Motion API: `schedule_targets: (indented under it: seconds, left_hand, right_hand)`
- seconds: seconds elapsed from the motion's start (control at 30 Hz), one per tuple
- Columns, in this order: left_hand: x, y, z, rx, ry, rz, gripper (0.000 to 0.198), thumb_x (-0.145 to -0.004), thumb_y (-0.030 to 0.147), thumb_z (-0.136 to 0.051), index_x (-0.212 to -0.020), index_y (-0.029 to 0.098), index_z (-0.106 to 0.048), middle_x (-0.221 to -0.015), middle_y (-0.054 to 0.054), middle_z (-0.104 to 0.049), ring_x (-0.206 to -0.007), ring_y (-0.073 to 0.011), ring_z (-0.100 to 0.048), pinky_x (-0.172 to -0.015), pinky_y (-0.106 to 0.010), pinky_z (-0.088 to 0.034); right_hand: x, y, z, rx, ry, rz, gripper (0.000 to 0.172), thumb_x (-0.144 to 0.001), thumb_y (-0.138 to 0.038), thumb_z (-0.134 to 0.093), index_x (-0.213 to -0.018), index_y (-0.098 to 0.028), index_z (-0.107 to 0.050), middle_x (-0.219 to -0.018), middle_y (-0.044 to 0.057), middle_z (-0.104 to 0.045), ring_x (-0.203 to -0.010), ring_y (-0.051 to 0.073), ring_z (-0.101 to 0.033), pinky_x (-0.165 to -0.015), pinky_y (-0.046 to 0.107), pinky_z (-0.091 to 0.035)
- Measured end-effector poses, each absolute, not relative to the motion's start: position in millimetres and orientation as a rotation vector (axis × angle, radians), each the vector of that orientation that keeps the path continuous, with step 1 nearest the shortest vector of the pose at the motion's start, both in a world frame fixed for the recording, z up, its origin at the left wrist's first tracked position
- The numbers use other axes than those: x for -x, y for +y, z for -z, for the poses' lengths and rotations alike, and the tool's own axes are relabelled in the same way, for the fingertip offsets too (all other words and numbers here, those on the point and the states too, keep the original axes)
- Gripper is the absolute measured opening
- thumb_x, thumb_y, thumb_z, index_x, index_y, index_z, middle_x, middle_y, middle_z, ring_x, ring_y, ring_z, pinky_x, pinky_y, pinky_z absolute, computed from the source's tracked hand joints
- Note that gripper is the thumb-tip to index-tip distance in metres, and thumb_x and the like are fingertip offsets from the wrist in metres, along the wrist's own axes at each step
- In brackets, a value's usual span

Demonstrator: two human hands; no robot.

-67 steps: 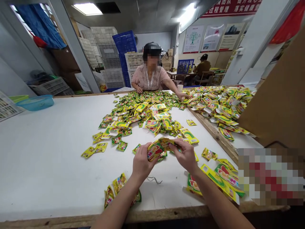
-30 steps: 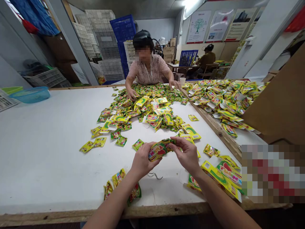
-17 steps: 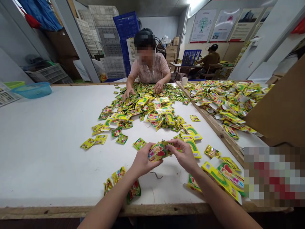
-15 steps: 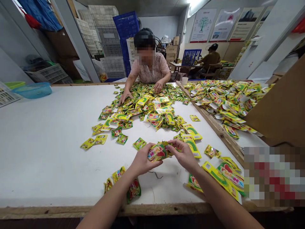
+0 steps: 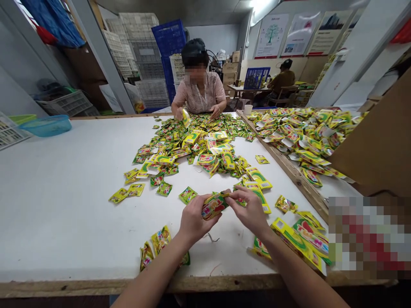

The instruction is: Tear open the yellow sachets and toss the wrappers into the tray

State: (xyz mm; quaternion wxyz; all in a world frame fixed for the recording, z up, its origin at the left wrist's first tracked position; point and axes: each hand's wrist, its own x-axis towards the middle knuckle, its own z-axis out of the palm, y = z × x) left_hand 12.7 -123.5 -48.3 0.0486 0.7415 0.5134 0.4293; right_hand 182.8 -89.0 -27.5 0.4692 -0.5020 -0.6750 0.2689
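My left hand [image 5: 195, 219] is closed around a small yellow-and-green candy box [image 5: 214, 206] with bright lettering, holding it tilted above the white table. At the box's right end, my right hand [image 5: 247, 206] pinches a candy sachet [image 5: 226, 193], mostly hidden by the fingers and the box. Just beyond my left hand lies a green sachet [image 5: 188, 195]. Several sachets [image 5: 161, 239] rest beside my left forearm, partly covered by it. More flat candy boxes [image 5: 300, 239] lie by my right forearm.
A large heap of sachets and boxes [image 5: 195, 145] spreads across the table [image 5: 80, 192]. Behind it sits a co-worker [image 5: 202, 92] holding a yellow box. A wooden divider [image 5: 289, 171] separates another pile of boxes [image 5: 308, 137] at right, near a cardboard panel [image 5: 379, 141]. Blue basin [image 5: 46, 126] at far left.
My right fingers have closed in on the box's end, and less of the sachet shows. The box has shifted slightly right. Across the table, the co-worker's hand has drawn back and lifted a yellow box.
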Motion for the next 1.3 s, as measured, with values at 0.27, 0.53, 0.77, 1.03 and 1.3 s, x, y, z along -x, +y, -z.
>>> schedule_targets:
  seconds: [0.27, 0.53, 0.77, 1.03, 1.3]
  left_hand:
    - [-6.5, -122.5, 44.7, -2.229, 1.653, -1.166, 0.039, -0.067, 0.037, -0.070, -0.098, 0.021, -0.052, -0.090, -0.003, -0.064, -0.080, -0.0196, -0.063, -0.067, -0.030, -0.051]
    - [-5.1, -120.3, 45.9, -2.253, 1.502, -1.194, 0.042, -0.070, 0.036, -0.068, -0.107, 0.020, -0.052, -0.098, -0.008, -0.061, -0.090, -0.0231, -0.059, -0.077, -0.037, -0.050]
    - [-10.6, -118.2, 38.9, -1.393, 1.206, -1.151, 0.039, -0.080, 0.048, -0.054, -0.103, 0.017, -0.047, -0.090, -0.005, -0.060, -0.070, -0.0143, -0.059, -0.061, -0.029, -0.052]
    - [-14.5, -119.4, 41.0, -1.228, 1.098, -1.168, 0.041, -0.076, 0.049, -0.059, -0.097, 0.017, -0.044, -0.085, -0.001, -0.059, -0.056, -0.0076, -0.055, -0.053, -0.024, -0.051]
    - [-24.6, -117.5, 46.0, -1.121, 1.127, -1.366, 0.040, -0.074, 0.048, -0.061, -0.093, 0.017, -0.044, -0.081, 0.000, -0.058, -0.056, -0.0078, -0.052, -0.045, -0.020, -0.047]
  right_hand:
    - [-185.2, -88.9, 21.7, 0.923, -1.866, -1.288, 0.043, -0.085, -0.051, -0.044, -0.070, -0.020, -0.069, -0.070, 0.002, -0.068, -0.070, 0.019, -0.062, -0.065, 0.032, -0.050]
    - [-168.3, -97.9, 29.9, 0.945, -1.826, -1.381, 0.036, -0.081, -0.049, -0.054, -0.087, -0.018, -0.071, -0.087, 0.004, -0.072, -0.083, 0.021, -0.065, -0.077, 0.035, -0.051]
    - [-165.0, -98.0, 27.3, 1.080, -1.564, -1.199, 0.037, -0.075, -0.052, -0.060, -0.080, -0.016, -0.068, -0.081, 0.008, -0.071, -0.077, 0.022, -0.065, -0.074, 0.036, -0.051]
    - [-165.1, -99.0, 30.0, 1.102, -1.346, -1.334, 0.032, -0.064, -0.046, -0.072, -0.076, -0.016, -0.070, -0.079, 0.008, -0.072, -0.073, 0.021, -0.064, -0.073, 0.036, -0.052]
    - [-164.4, -95.5, 32.4, 1.099, -1.384, -1.164, 0.036, -0.066, -0.049, -0.070, -0.082, -0.017, -0.067, -0.081, 0.007, -0.069, -0.078, 0.021, -0.064, -0.076, 0.037, -0.052]
